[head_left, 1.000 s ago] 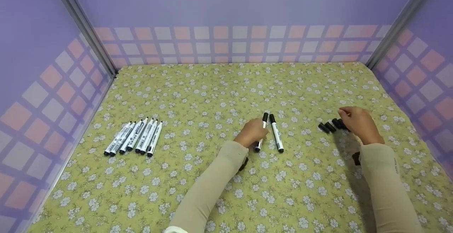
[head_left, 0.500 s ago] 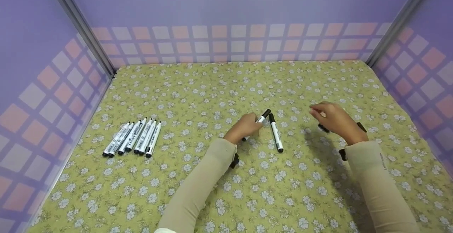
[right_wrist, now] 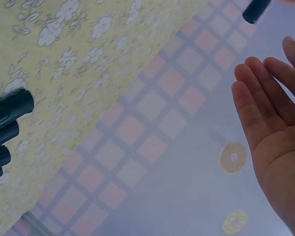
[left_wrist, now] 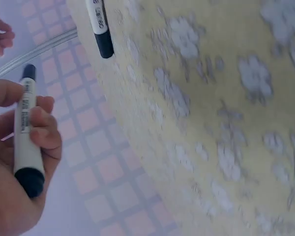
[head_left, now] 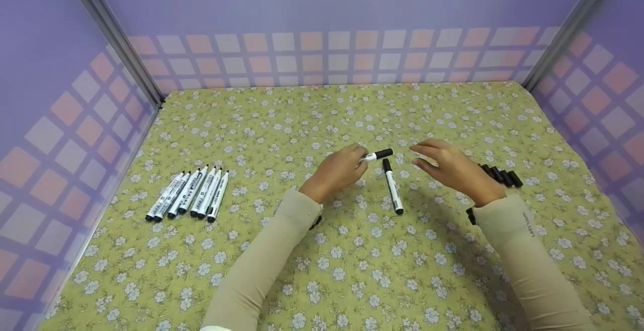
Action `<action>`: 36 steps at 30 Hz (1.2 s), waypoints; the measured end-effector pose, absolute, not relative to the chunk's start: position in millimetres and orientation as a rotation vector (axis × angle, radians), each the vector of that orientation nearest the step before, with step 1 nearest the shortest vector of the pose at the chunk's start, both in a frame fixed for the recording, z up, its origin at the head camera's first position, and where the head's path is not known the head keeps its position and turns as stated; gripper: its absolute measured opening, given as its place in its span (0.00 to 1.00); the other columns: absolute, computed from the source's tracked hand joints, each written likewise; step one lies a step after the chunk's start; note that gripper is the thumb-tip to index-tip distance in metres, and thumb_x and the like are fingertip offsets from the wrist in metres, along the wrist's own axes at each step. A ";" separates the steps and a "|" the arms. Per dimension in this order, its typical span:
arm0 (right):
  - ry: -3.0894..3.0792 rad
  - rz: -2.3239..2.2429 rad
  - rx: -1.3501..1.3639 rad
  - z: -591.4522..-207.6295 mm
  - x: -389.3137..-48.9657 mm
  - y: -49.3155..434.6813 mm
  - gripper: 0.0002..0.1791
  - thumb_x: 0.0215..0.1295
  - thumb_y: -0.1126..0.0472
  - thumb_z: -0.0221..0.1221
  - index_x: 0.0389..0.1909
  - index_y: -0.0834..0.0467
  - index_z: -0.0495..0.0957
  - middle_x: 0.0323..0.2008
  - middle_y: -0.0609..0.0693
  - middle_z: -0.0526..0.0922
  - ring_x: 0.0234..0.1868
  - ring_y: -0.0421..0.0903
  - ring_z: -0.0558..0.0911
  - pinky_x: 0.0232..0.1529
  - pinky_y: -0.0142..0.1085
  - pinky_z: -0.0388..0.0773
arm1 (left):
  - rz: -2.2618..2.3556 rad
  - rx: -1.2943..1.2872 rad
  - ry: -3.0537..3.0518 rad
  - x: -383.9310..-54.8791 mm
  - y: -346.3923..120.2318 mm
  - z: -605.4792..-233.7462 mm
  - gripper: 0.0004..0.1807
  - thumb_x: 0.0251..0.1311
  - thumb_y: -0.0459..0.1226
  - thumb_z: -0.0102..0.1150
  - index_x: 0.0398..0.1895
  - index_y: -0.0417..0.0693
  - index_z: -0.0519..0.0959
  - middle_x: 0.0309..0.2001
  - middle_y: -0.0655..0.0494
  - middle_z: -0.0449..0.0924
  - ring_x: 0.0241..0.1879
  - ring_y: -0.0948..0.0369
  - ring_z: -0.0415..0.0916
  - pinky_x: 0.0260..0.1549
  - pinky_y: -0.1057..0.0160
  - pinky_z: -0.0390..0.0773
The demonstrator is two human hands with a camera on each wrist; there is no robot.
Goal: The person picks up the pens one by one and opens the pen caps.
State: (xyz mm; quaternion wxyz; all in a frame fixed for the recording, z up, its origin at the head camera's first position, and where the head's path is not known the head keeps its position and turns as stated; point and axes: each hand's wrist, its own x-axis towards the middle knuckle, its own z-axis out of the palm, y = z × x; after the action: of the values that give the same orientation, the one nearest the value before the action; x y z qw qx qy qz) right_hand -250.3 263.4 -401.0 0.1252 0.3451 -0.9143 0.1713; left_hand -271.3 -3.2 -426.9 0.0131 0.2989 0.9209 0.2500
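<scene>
My left hand (head_left: 338, 169) grips a white marker (left_wrist: 28, 142) with its black cap on, fingers wrapped round the barrel. The cap end points right, toward my right hand (head_left: 449, 171). That hand is held in the air with fingers extended and slightly bent, thumb apart, nothing between them; in the right wrist view its palm shows and the tip of the black cap (right_wrist: 255, 11) is a short way off. A second capped marker (head_left: 393, 188) lies on the cloth between the hands, just below the held one in the head view.
Several uncapped markers (head_left: 191, 193) lie side by side at the left, tips away from me. Several black caps (head_left: 502, 175) lie in a row at the right, beyond the right wrist. The flowered tablecloth (head_left: 312, 114) meets purple checked walls (head_left: 282, 14) behind and at both sides.
My left hand has lifted a marker off the cloth and turned it from upright-pointing to nearly sideways. My right hand has come left from the row of caps, its fingers spreading.
</scene>
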 end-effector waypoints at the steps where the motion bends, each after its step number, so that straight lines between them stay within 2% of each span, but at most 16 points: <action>1: -2.641 0.482 1.030 -400.5 -249.9 260.5 0.20 0.64 0.65 0.61 0.56 0.65 0.77 0.50 0.63 0.80 0.49 0.58 0.82 0.45 0.46 0.81 | 0.749 0.992 2.900 -270.5 -5.4 -425.4 0.16 0.74 0.42 0.42 0.54 0.45 0.76 0.45 0.52 0.78 0.34 0.61 0.76 0.34 0.62 0.77; 6: -2.559 0.414 1.139 -395.5 -247.1 244.9 0.21 0.64 0.63 0.61 0.58 0.63 0.76 0.50 0.60 0.80 0.50 0.54 0.81 0.48 0.44 0.80 | 0.600 1.304 3.016 -267.9 -15.3 -419.7 0.14 0.71 0.42 0.49 0.52 0.47 0.79 0.46 0.53 0.82 0.39 0.62 0.83 0.37 0.64 0.81; 11: -2.514 0.417 1.227 -390.3 -242.9 229.8 0.21 0.65 0.62 0.60 0.58 0.63 0.76 0.50 0.58 0.79 0.49 0.53 0.81 0.47 0.42 0.80 | 0.467 1.536 3.099 -266.8 -23.3 -416.7 0.13 0.70 0.43 0.52 0.49 0.48 0.80 0.42 0.55 0.84 0.33 0.64 0.82 0.31 0.66 0.80; 15: -2.503 0.407 1.283 -386.5 -239.9 218.6 0.20 0.66 0.62 0.60 0.57 0.63 0.76 0.49 0.57 0.80 0.47 0.50 0.82 0.45 0.40 0.81 | 0.377 1.664 3.156 -264.7 -27.8 -413.8 0.12 0.69 0.43 0.53 0.48 0.48 0.80 0.40 0.56 0.84 0.32 0.64 0.82 0.30 0.67 0.80; 24: -2.529 0.354 1.308 -380.8 -237.2 201.7 0.20 0.69 0.60 0.57 0.59 0.62 0.75 0.49 0.56 0.80 0.45 0.47 0.82 0.43 0.37 0.81 | 0.271 1.781 3.259 -258.4 -36.2 -405.4 0.13 0.69 0.43 0.53 0.47 0.47 0.81 0.40 0.55 0.85 0.34 0.63 0.82 0.30 0.67 0.81; 36: -2.520 0.319 1.325 -378.8 -238.6 187.9 0.19 0.69 0.60 0.56 0.57 0.63 0.77 0.43 0.55 0.80 0.40 0.46 0.81 0.39 0.35 0.81 | 0.148 1.865 3.344 -255.4 -43.4 -405.4 0.13 0.69 0.45 0.52 0.45 0.47 0.81 0.39 0.55 0.84 0.30 0.64 0.82 0.27 0.68 0.80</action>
State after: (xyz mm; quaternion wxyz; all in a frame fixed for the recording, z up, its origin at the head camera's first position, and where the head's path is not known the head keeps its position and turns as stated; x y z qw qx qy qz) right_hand -238.6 187.9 -378.8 0.1380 0.4581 -0.8712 0.1102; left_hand -255.4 -43.4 -405.4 -0.3381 0.4581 0.8213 0.0362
